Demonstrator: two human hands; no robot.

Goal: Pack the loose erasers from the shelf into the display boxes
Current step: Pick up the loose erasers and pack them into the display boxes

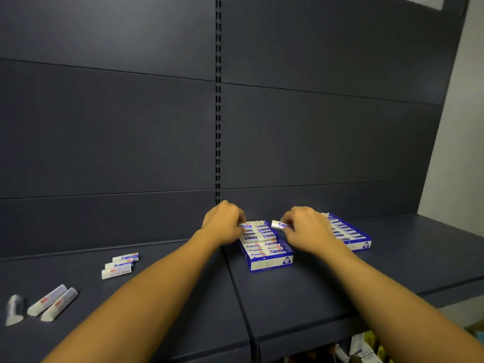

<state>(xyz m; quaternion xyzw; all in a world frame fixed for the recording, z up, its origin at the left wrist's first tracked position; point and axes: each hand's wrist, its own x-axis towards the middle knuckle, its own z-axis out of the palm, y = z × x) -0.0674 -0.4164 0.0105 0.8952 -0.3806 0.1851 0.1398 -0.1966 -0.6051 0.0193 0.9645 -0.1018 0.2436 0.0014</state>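
On the dark blue metal shelf (301,289) two blue-and-white cardboard display boxes (265,247) stand side by side, and both look nearly full of small white erasers in blue paper sleeves. The left hand (222,224) pinches one eraser (245,225) at the far edge of the nearer box. The right hand (306,229) pinches another eraser (279,224) just above it. Six loose erasers (119,265) lie well to the left, so some packing is left.

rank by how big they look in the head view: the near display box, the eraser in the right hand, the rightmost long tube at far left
1. near display box
2. rightmost long tube, though nearer the camera
3. eraser pinched by the right hand, partly hidden
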